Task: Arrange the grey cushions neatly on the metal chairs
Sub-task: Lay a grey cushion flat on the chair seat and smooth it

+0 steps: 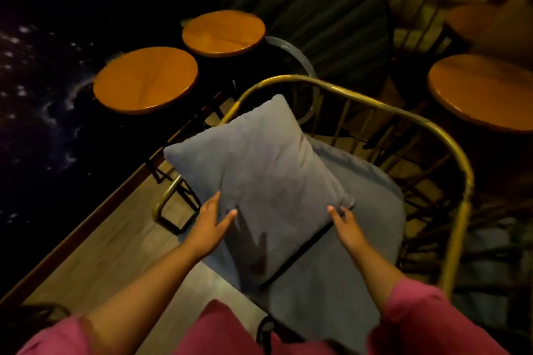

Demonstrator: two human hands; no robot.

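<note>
A square grey cushion (259, 179) lies tilted across a metal chair with a brass-coloured curved rail (450, 150). Under it a grey seat cushion (354, 256) covers the seat. My left hand (212, 225) grips the cushion's near left edge, thumb on top. The fingers of my right hand (344, 225) hold its near right corner. One far corner of the cushion points toward the chair's back rail.
Two round wooden table tops (145, 79) (223, 33) stand to the left beyond the chair, another round top (481, 92) at the right. A dark patterned carpet (37, 95) borders the wooden floor at left. A further dark chair (302, 3) stands behind.
</note>
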